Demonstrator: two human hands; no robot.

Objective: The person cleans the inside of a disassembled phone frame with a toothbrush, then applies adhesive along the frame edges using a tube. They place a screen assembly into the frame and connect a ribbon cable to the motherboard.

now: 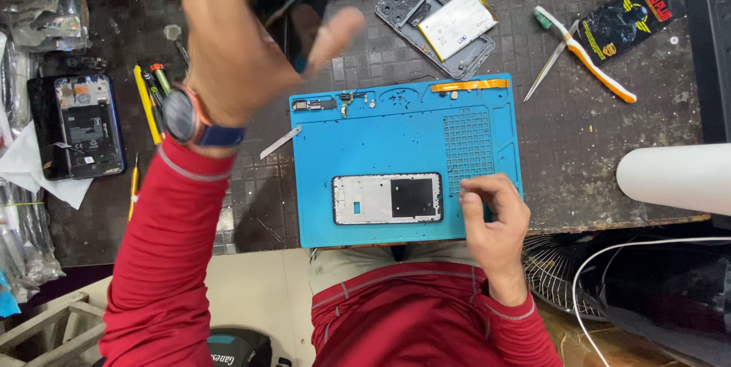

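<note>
The left hand (236, 39) is raised high over the bench, its fingers closed around a dark phone panel (301, 20) held up near the camera, long axis roughly upright. The right hand (491, 218) rests loosely curled, holding nothing, on the blue mat (396, 123), just right of the phone frame (387, 199), whose long axis runs left-right. The right hand is the nearer of the 2 to the frame.
</note>
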